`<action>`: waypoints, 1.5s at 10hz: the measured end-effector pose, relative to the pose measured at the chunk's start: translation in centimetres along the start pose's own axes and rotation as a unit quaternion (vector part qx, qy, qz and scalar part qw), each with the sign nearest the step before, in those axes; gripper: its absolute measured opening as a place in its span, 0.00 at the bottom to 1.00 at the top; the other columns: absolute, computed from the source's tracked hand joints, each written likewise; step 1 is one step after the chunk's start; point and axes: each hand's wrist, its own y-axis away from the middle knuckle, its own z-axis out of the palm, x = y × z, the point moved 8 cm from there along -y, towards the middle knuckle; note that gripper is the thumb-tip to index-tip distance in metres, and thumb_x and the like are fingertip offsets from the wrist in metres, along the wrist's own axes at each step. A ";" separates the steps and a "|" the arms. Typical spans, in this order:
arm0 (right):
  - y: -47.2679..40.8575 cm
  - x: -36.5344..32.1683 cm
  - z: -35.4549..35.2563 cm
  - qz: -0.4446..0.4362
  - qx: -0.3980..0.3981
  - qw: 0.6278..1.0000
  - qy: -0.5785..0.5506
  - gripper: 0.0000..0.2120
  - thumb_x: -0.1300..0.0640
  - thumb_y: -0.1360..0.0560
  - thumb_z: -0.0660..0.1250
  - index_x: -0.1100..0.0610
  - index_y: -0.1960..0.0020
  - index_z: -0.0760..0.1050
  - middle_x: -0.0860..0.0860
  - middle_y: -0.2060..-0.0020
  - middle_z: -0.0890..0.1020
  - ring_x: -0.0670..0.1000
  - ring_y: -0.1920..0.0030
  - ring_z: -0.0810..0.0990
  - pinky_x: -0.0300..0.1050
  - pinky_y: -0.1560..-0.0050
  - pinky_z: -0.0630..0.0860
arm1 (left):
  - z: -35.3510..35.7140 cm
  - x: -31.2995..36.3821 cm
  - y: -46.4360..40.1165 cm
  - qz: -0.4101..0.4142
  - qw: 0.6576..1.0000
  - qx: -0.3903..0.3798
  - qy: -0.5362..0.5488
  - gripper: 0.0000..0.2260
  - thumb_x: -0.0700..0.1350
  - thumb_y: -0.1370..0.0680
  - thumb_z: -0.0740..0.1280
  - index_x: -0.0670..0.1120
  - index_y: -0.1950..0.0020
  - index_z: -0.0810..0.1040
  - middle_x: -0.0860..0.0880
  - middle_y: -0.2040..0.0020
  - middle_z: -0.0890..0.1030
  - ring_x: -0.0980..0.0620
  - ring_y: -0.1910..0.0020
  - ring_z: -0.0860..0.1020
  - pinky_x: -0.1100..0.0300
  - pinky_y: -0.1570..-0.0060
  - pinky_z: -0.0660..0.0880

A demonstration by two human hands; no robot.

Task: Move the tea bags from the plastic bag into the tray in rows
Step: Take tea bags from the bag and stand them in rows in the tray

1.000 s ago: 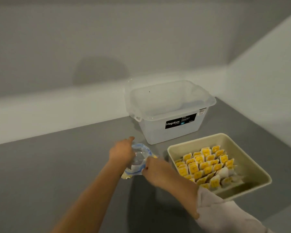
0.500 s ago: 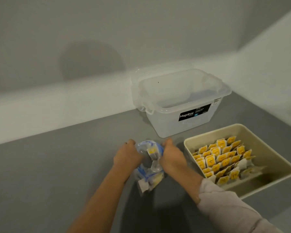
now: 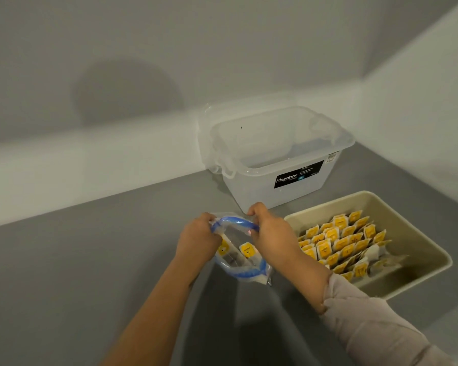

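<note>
A clear plastic bag [image 3: 236, 256] with a blue zip rim hangs open-mouthed between my hands above the grey surface. My left hand [image 3: 197, 240] grips the rim's left side and my right hand [image 3: 271, 233] pinches its right side, stretching the mouth wide. Two yellow-labelled tea bags [image 3: 246, 250] show inside the bag. To the right sits a beige tray [image 3: 418, 241] holding several rows of yellow-and-white tea bags [image 3: 340, 244] standing on edge.
A clear, lidless storage box [image 3: 296, 178] with a black Megabox label stands behind the tray against the white wall. The grey counter [image 3: 90, 273] spreads to the left. A white wall closes off the right side.
The bag's mouth has been pulled open wide between both hands, with the blue rim spread into a loop. The tea bags inside have come into sight.
</note>
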 end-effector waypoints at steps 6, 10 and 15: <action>0.3 -1.8 5.9 -0.034 -0.139 0.979 0.147 0.02 0.59 0.24 0.62 0.58 0.52 0.72 0.56 0.56 0.75 0.60 0.47 0.79 0.52 0.48 0.74 | 2.1 0.4 1.4 0.008 0.999 -0.035 -0.011 0.12 0.46 0.21 0.61 0.46 0.39 0.72 0.46 0.47 0.80 0.52 0.56 0.75 0.63 0.55 0.72; 0.1 -1.5 6.8 -0.048 -0.163 0.983 0.075 0.08 0.61 0.24 0.62 0.59 0.46 0.75 0.57 0.54 0.77 0.59 0.48 0.78 0.51 0.49 0.75 | 2.2 -0.7 0.7 -0.010 0.996 -0.033 -0.088 0.12 0.45 0.21 0.60 0.46 0.38 0.71 0.47 0.48 0.80 0.53 0.58 0.73 0.62 0.57 0.70; -1.9 1.1 0.6 0.036 -0.046 0.953 -0.298 0.07 0.62 0.25 0.69 0.53 0.58 0.74 0.51 0.68 0.79 0.42 0.81 0.71 0.36 0.76 0.70 | -0.7 1.7 0.6 0.077 0.993 0.046 0.082 0.15 0.49 0.18 0.56 0.45 0.39 0.78 0.46 0.42 0.79 0.52 0.48 0.77 0.66 0.48 0.69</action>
